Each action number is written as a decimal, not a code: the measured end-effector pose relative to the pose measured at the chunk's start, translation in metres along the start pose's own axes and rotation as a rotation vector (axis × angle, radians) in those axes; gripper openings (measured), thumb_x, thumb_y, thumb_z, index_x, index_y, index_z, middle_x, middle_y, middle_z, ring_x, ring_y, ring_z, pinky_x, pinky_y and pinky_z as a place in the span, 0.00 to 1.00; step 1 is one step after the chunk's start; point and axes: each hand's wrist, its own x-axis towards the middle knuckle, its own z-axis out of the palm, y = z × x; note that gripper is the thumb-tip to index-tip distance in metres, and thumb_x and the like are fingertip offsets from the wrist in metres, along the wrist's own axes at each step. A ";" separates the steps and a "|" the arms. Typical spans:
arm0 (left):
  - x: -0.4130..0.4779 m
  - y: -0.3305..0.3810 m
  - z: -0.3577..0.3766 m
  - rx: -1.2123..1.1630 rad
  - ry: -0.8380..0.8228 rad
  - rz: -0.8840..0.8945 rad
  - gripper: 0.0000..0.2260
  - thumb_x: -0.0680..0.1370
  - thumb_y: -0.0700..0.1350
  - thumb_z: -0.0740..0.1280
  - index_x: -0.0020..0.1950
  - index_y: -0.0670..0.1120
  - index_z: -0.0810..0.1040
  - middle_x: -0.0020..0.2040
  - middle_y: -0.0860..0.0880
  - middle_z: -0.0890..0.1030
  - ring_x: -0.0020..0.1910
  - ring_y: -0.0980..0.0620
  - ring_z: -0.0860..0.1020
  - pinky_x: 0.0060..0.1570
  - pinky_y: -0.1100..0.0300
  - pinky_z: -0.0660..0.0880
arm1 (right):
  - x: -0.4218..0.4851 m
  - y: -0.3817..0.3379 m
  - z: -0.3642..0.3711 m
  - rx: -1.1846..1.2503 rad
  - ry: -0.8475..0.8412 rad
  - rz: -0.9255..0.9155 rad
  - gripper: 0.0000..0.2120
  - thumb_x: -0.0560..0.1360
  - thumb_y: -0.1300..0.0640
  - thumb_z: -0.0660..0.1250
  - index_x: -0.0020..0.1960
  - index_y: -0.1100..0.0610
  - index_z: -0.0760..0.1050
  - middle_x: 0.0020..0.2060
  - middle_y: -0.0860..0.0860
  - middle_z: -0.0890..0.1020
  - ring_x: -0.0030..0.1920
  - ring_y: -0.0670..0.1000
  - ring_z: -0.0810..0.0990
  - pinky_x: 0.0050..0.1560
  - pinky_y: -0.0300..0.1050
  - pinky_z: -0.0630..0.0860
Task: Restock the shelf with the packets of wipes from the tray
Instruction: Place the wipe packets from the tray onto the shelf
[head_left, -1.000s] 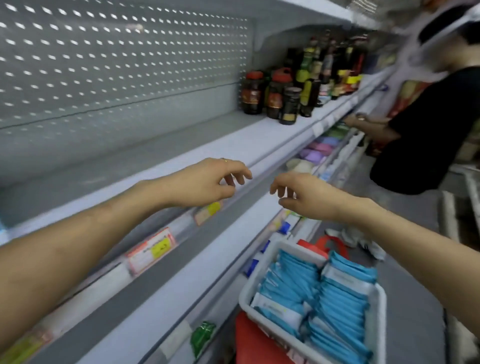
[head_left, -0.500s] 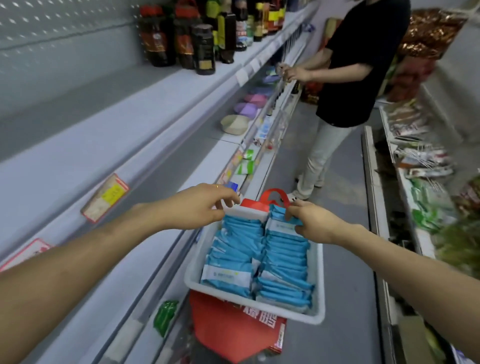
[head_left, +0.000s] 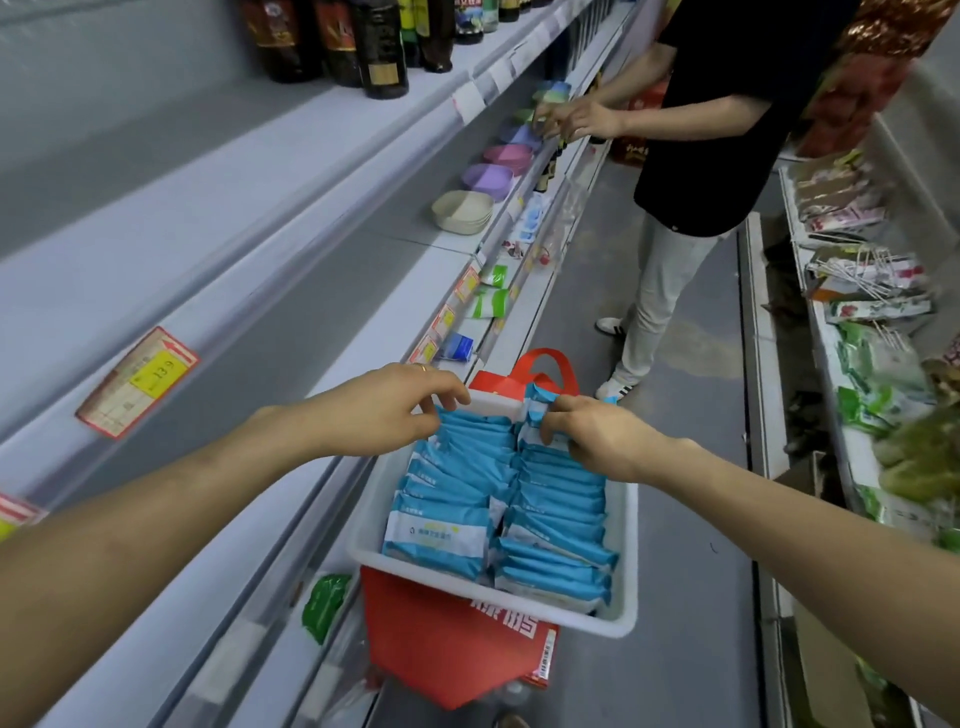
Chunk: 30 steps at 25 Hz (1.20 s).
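**Asker:** While your arms are stretched out over the aisle, where do the wipes sit?

**Me:** The packets of wipes (head_left: 498, 519) lie in two rows in the white tray (head_left: 626, 571). It rests on a red bag (head_left: 452, 660), just beside the shelf (head_left: 156, 249).

**Asker:** And your fingers?

**Me:** My right hand (head_left: 597, 441) is at the far end of the right row. Its fingers (head_left: 563, 415) are curled round the end packet (head_left: 537, 397), which stands tilted up above its neighbours. My left hand (head_left: 384, 415) is over the far end of the left row. The fingers there are bent, with the tips by the tray's far rim and the packets just under them. Whether they grip one, I cannot tell.

**Asker:** Anything else nearby?

**Me:** A price label (head_left: 137, 382) sits on the shelf edge to my left, and there are bowls (head_left: 462, 210) farther along. A person in a black top (head_left: 727, 130) stands down the aisle, hands at the shelf.
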 end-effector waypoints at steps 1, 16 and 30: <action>0.006 0.002 0.002 0.000 -0.005 -0.004 0.17 0.81 0.42 0.65 0.68 0.55 0.75 0.61 0.58 0.78 0.56 0.60 0.78 0.56 0.62 0.77 | 0.002 0.001 0.003 -0.012 0.008 -0.011 0.22 0.72 0.69 0.62 0.60 0.51 0.78 0.58 0.51 0.76 0.59 0.56 0.77 0.47 0.53 0.77; 0.160 0.064 0.062 0.154 -0.175 0.248 0.14 0.76 0.38 0.67 0.56 0.54 0.84 0.64 0.51 0.75 0.64 0.52 0.73 0.65 0.59 0.68 | -0.099 0.017 -0.031 0.133 0.153 -0.066 0.19 0.74 0.66 0.63 0.59 0.46 0.77 0.58 0.44 0.76 0.56 0.50 0.76 0.52 0.49 0.77; 0.146 0.054 0.096 0.403 -0.195 0.230 0.17 0.78 0.38 0.65 0.58 0.58 0.82 0.50 0.58 0.71 0.49 0.54 0.72 0.45 0.50 0.75 | -0.125 0.026 -0.022 0.186 0.146 -0.061 0.19 0.74 0.66 0.62 0.58 0.47 0.78 0.56 0.46 0.77 0.56 0.50 0.77 0.52 0.50 0.77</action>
